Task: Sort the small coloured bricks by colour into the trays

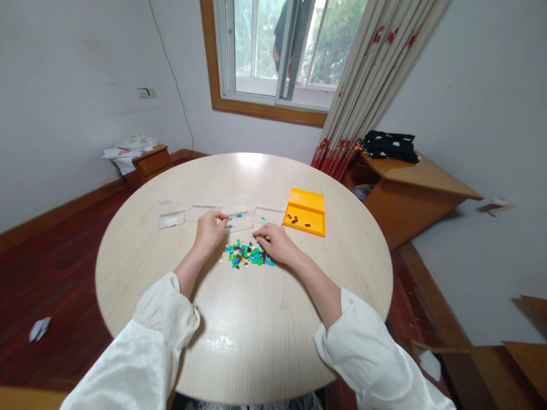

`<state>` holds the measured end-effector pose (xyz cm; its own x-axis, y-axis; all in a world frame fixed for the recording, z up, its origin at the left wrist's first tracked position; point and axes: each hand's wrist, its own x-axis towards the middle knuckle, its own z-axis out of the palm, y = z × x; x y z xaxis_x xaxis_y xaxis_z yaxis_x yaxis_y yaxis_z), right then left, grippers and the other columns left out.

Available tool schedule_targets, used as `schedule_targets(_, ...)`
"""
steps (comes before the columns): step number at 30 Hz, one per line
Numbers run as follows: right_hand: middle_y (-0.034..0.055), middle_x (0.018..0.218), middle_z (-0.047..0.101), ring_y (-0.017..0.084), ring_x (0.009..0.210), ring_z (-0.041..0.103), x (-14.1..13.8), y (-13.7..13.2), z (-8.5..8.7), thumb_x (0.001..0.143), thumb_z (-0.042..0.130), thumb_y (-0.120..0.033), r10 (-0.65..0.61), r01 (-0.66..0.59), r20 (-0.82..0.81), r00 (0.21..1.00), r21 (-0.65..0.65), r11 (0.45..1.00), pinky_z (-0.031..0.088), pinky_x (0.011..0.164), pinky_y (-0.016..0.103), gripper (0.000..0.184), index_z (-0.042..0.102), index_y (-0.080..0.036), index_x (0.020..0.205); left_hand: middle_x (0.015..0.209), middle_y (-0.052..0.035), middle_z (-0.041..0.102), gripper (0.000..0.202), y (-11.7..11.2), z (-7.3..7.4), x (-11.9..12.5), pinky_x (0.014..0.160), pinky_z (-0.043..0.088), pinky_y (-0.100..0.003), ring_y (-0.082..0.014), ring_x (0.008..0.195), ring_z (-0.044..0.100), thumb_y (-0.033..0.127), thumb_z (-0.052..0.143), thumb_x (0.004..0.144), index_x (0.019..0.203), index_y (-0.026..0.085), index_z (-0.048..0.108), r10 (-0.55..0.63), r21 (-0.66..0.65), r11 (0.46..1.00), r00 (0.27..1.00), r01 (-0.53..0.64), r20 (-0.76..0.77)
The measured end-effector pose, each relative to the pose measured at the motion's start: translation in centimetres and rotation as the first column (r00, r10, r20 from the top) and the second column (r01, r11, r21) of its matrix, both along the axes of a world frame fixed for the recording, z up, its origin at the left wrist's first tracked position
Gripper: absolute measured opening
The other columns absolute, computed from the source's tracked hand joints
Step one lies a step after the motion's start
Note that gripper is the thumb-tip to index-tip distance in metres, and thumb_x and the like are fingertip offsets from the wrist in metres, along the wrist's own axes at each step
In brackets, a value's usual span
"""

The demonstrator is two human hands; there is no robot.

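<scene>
A pile of small building bricks point(248, 254) in green, blue, dark brown, yellow and cream lies on the round table. My left hand point(209, 233) is at the left edge of a clear plastic box point(243, 225) with a few blue bricks point(239, 216) in it. Its thumb and fingers are pinched together; whatever is between them is too small to name. Over the pile's right upper edge is my right hand point(276, 242), fingers curled closed. A dark speck shows by its fingertips, but I cannot make it out.
A yellow lidded box point(305, 230) lies open with several dark brown bricks. Beside it, another clear box point(268, 215) holds a green piece. Two more clear boxes stand left, one empty-looking point(200, 212), one with something white point(171, 221). The pale table point(256, 341) has a rounded edge.
</scene>
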<state>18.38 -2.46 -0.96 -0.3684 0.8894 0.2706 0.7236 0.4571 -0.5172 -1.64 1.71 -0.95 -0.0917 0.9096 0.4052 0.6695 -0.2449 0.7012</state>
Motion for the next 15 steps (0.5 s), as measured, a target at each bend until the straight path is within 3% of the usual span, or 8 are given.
schedule_targets(15,0.0073,0.090,0.068,0.017,0.088,0.060,-0.08,0.14,-0.30,0.084,0.051,-0.007,0.007,-0.007,0.010,1.000,0.010,1.000,0.042,0.083,0.031,0.022,0.070,-0.016,0.089,0.072,-0.0056,0.069,0.010,0.18,-0.32,-0.16,0.073,0.046,-0.032,-0.0193,0.071,0.060,0.017,0.060,0.070,0.067,0.017,0.069,0.019,0.006,1.000,1.000,-0.019,0.012)
